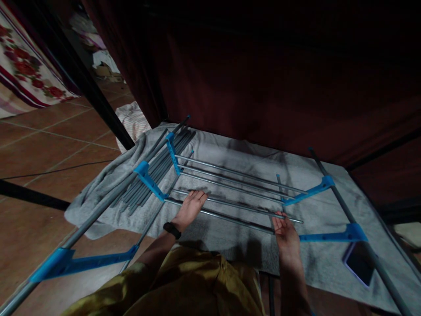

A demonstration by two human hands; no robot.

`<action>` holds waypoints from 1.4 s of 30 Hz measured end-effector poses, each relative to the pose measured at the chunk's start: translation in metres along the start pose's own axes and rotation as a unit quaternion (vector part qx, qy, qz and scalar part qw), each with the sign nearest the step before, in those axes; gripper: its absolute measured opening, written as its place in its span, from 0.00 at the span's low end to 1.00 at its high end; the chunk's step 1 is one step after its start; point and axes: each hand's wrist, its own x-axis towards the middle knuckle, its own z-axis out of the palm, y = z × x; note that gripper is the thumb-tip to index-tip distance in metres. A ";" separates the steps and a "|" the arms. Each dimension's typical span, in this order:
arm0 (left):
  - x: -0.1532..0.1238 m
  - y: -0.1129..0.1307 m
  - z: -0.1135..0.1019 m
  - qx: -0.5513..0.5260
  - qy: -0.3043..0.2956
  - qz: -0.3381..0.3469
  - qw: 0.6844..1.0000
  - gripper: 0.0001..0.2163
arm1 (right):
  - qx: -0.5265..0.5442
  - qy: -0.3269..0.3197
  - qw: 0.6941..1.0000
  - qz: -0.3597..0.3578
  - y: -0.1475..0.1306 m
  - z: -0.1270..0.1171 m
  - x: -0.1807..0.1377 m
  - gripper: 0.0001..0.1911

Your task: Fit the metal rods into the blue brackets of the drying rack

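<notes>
A thin metal rod (237, 205) runs across the middle of a rack frame made of grey tubes and blue plastic brackets. My left hand (190, 208), with a dark band at the wrist, grips this rod near its left end. Close to the rod's right end, my right hand (285, 230) has its fingers wrapped round it, and the tip sticks out past them. Another rod (235, 221) lies nearer to me, joined at the left to a blue bracket (150, 181). Several more rods lie farther back, between a blue bracket (173, 152) and another blue bracket (311, 191).
Grey cloth (226, 259) covers the surface under the frame. Several loose grey tubes (154, 173) lie at its left. A phone (360, 263) rests near the right upright tube (344, 202). A dark red curtain (263, 87) hangs behind, and tiled floor (66, 149) shows at left.
</notes>
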 end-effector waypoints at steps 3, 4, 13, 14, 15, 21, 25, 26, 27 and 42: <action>0.003 0.005 0.001 -0.002 -0.013 0.011 1.000 0.17 | 0.011 -0.020 1.000 -0.003 0.000 0.001 -0.006 0.08; 0.004 0.007 0.002 -0.004 -0.017 0.013 1.000 0.17 | 0.016 -0.024 1.000 -0.002 0.000 0.001 -0.007 0.09; 0.006 0.013 0.007 0.006 -0.020 0.030 0.999 0.13 | 0.034 -0.033 0.999 0.009 0.002 -0.005 -0.003 0.07; 0.006 0.012 0.007 0.003 -0.020 0.030 0.999 0.13 | 0.032 -0.036 0.999 0.007 0.003 -0.005 -0.003 0.07; 0.006 0.012 0.007 -0.001 -0.019 0.029 0.999 0.13 | 0.031 -0.038 0.999 0.004 0.003 -0.005 -0.002 0.07; 0.006 0.008 0.014 -0.017 -0.003 0.033 0.999 0.15 | 0.028 -0.025 0.999 -0.002 0.005 -0.002 -0.002 0.09; 0.006 0.004 0.020 -0.041 0.004 0.029 0.999 0.15 | 0.037 -0.015 0.999 0.011 0.003 0.002 -0.001 0.09; 0.007 0.003 0.021 -0.046 0.008 0.027 0.999 0.15 | 0.040 -0.011 0.999 0.016 0.003 0.003 -0.001 0.08; 0.007 0.002 0.022 -0.050 0.011 0.026 0.998 0.15 | 0.042 -0.010 0.999 0.021 0.002 0.004 -0.001 0.08; 0.008 0.001 0.014 -0.081 0.120 -0.161 0.976 0.12 | 0.045 -0.046 0.998 0.009 -0.001 0.008 -0.013 0.05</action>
